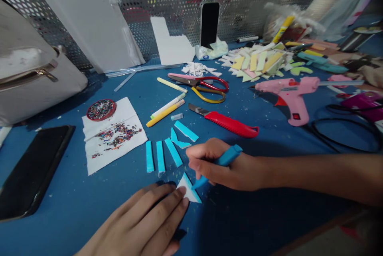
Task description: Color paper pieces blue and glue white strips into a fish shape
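My right hand [220,164] is closed around a blue marker [229,155], its tip at the blue-coloured edge of a small white triangular piece [188,191]. The fingertips of my left hand [149,216] press that piece onto the blue table; the fingers lie outstretched, with the thumb partly hidden. Just beyond the hands lie several blue strips [160,156] and a bent blue piece [178,139]. A small translucent cap [176,116] rests above them. Behind my right hand is a red utility knife [231,123] with its blade out.
Scissors [206,88] and pens [166,113] lie mid-table. To the right are a pink glue gun [287,90] and a black cable [344,128]. Paper scraps [260,62] and an upright phone [210,24] stand behind. On the left are glitter paper [131,114], a dark phone [36,168] and a bag [38,80].
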`<state>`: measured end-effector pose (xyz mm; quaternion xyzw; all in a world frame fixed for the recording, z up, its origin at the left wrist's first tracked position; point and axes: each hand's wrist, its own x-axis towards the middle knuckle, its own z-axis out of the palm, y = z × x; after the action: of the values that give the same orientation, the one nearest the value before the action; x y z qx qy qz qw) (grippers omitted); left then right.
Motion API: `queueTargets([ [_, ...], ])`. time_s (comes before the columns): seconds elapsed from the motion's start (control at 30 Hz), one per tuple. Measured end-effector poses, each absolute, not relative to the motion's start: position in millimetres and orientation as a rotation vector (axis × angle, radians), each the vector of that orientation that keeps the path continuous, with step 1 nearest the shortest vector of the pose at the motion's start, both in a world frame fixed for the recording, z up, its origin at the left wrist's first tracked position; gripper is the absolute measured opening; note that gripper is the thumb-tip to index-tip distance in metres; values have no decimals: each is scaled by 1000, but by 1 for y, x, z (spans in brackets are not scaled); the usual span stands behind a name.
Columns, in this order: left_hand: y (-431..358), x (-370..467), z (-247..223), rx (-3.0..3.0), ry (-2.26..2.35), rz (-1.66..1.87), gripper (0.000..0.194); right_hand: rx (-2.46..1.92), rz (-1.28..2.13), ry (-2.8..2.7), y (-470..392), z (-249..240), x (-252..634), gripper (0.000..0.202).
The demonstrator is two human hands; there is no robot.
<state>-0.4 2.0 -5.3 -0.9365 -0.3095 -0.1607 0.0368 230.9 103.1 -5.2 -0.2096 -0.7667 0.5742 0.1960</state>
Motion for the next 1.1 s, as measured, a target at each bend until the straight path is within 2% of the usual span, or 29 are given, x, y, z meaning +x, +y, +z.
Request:
queueTargets([
  [0.37,2,-2,-5,-2871,-951,-532,34,-636,1574,-2087,102,-4,231,31],
  [0.5,3,0,-3,-2870,-971,-547,33,-566,1660,-2166,104,-4,231,35],
  [0.63,1,0,-4,-2867,-959,-536,33,-621,1575,-2129,104,-3,231,32],
  [0.8,0,-2,-6,-2853,-990,-569,33,-461,1632,-2197,103,-3,232,33],
  [0.9,0,-3,-5,-2870,-963,-518,33,-542,1562,-2208,103,-4,232,31],
  [1.03,-1,-6,-7,-2893,-958,-455,35,-357,1597,-2252,103,-4,232,34],
  [1.1,-2,-7,-9,-2899,-933,-372,37,-399,1593,-2233,103,-4,232,33],
])
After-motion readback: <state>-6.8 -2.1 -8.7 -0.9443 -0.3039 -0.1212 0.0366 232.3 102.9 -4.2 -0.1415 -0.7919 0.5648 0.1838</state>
